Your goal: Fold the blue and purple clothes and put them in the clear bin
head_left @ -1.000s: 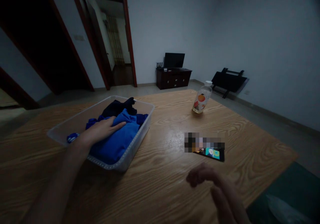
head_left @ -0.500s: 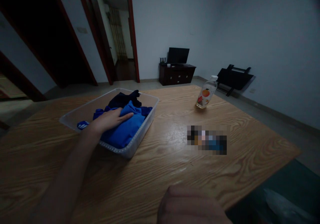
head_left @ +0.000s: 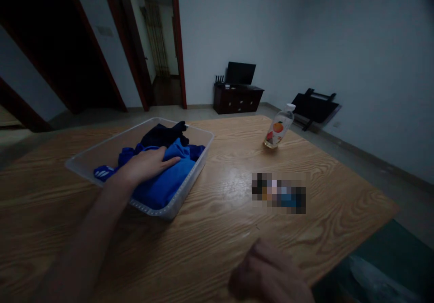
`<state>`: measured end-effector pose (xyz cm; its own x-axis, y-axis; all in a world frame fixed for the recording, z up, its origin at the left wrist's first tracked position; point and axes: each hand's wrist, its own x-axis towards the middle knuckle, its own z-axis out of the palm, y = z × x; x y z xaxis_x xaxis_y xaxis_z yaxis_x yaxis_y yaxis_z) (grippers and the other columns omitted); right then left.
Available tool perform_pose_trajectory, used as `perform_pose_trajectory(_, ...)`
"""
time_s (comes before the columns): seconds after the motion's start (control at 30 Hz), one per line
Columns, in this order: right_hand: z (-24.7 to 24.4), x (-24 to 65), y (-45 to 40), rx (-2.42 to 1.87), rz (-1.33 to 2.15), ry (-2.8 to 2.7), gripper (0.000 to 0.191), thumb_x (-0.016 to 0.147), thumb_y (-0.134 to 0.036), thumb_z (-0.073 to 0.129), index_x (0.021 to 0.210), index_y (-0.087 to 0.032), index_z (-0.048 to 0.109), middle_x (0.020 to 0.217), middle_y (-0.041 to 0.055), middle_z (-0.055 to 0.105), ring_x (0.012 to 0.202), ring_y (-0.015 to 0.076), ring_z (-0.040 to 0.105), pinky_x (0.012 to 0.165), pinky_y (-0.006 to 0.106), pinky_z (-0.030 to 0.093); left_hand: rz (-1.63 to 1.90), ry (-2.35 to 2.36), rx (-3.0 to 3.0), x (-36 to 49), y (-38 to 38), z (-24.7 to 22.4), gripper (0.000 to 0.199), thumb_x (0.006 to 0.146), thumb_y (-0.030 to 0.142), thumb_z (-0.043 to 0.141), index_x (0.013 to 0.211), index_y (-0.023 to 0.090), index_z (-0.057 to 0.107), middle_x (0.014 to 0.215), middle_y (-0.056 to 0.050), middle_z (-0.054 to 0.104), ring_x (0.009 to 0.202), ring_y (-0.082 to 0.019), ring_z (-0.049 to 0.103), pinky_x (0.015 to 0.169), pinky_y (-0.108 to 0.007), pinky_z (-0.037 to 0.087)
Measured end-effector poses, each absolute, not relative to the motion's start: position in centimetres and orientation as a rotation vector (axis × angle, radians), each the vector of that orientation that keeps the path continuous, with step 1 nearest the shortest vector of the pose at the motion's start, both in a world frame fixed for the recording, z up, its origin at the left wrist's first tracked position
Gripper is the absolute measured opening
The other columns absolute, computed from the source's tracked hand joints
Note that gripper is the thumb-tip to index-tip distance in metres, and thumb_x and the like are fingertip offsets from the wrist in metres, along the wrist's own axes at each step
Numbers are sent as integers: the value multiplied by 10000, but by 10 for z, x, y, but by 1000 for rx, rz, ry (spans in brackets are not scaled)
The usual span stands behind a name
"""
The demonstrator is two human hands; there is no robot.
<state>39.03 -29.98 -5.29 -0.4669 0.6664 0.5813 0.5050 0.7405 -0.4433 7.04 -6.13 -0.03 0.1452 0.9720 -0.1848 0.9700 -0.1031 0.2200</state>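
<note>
Blue cloth (head_left: pixel 162 181) lies heaped in a clear plastic bin (head_left: pixel 200 151) on the left half of a wide wood-grain surface (head_left: pixel 220 230), and we rest our left hand (head_left: pixel 145 165) flat on top of it. That grip is open, fingers stretched out and lying on the fabric, closed around nothing. A dark garment (head_left: pixel 164 134) sits at the far end of the same bin, touching the blue cloth. Our right hand (head_left: pixel 267 278) is near the surface's front edge, well apart from the bin; it is blurred and dim, so we cannot tell how open it is. A small clear bottle (head_left: pixel 280 127) with an orange label stands upright at the far right of the surface.
</note>
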Motion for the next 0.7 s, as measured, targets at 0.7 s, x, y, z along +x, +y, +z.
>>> perform_pose_trajectory(0.7,-134,560,-250,-1649,-269,-1925,290,1070,-423,590,1296,-262,674,1284,114,746,1338,338,637,1031,532,568,138,1898,2152,67,-58,-12,818,847,935,368,1122,251,724,1186,-196,776,1112,-495,720,934,-576,535)
